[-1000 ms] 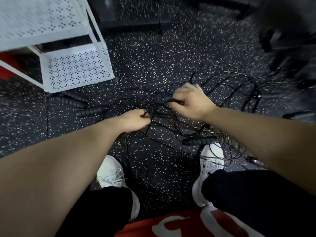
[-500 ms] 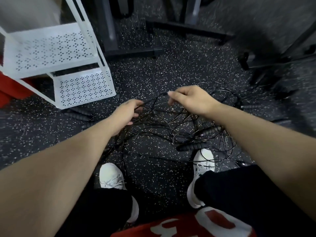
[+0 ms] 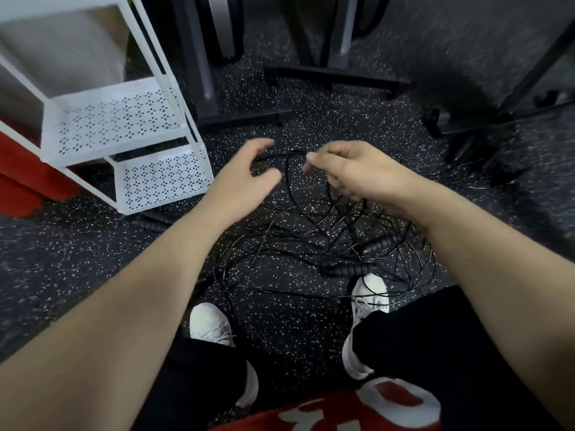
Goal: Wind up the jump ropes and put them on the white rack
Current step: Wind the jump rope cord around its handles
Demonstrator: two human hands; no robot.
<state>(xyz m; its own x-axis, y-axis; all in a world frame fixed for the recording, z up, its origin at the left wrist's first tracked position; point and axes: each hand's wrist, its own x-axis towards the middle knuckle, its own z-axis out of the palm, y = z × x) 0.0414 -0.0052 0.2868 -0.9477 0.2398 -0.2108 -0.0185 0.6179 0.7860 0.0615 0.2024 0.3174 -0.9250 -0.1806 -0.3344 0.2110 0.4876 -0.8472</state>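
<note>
The floor was dark rubber with pale flecks. At the upper left stood the rack, white, with two perforated shelves, the lower one resting close to the floor. Behind it dark machine frames stood on the floor, blurred at the right. The person's legs were in black trousers, above a red shirt with white letters, and two white shoes stood apart on the floor.

The ropes lay in a loose black tangle on the floor between the shoes and the hands, well short of the rack and none on its shelves. Two ribbed black handles lay just beside the right shoe, and another pair lay at the foot of the rack.

The right hand pinched a strand between thumb and fingertips, lifting a loop clear of the tangle. The left hand was held just beside it with fingers curled; the strand ran to its fingertips, but blur hid whether they gripped it.
</note>
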